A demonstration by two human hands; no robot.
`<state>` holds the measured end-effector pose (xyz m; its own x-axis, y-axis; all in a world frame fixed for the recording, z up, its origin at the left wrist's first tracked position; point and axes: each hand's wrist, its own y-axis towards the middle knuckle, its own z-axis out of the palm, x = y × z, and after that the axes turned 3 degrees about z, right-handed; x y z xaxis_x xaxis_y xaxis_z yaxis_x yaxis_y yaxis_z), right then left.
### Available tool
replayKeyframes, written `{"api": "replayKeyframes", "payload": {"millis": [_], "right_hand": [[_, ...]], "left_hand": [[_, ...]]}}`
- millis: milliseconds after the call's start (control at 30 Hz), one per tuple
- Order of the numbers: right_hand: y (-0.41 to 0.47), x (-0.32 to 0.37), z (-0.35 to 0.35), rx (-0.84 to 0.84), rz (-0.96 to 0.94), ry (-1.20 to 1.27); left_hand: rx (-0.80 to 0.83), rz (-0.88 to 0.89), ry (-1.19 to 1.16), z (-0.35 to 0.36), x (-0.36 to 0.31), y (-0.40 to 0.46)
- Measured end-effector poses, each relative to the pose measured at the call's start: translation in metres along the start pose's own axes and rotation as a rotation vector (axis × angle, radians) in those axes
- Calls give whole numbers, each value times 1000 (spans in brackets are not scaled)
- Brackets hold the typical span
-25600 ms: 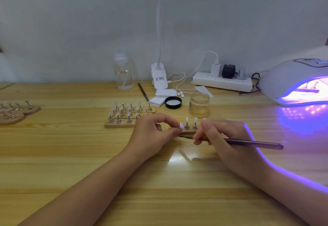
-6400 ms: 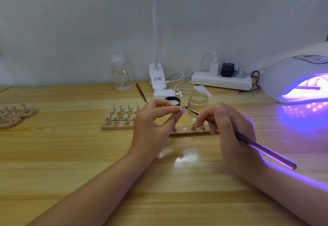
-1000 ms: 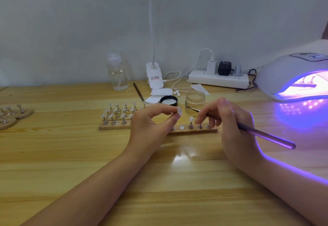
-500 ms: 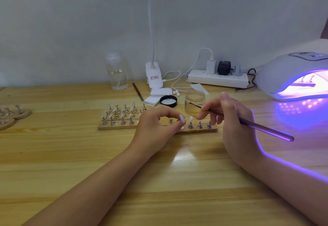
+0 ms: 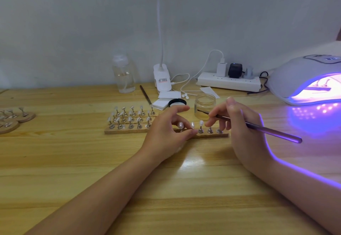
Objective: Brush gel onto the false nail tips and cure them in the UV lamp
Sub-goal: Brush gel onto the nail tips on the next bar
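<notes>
The left hand (image 5: 167, 131) pinches a tip stand (image 5: 192, 126) on the strip (image 5: 212, 135) at mid table (image 5: 73, 157). The right hand (image 5: 239, 124) grips the brush (image 5: 258, 126), bristles before the jar (image 5: 204, 108). The lamp (image 5: 302, 79) glows violet at the right edge.

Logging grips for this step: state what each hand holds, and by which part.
The right hand pinches the brush near its bristle end, handle trailing right. The left hand pinches a nail stand low on its base.
</notes>
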<state>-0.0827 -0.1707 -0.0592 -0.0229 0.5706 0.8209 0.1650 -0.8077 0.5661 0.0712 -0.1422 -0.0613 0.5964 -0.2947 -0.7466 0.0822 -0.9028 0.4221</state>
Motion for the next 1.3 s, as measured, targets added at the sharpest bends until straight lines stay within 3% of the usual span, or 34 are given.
{"api": "replayKeyframes", "payload": {"millis": [267,433,1133,1300], "right_hand": [[5,1,-4,68,-88,-493],[6,-1,-4,178,-125,-652],[3,-2,-2,99,-279,-622],[1,-1,-2,65,-343,-564]], "left_hand": [[-11,30,4,2,1,0],[-1,31,9,1,3,0],[10,45,2,0,4,-3],[-40,138,-33,-1,0,-6]]}}
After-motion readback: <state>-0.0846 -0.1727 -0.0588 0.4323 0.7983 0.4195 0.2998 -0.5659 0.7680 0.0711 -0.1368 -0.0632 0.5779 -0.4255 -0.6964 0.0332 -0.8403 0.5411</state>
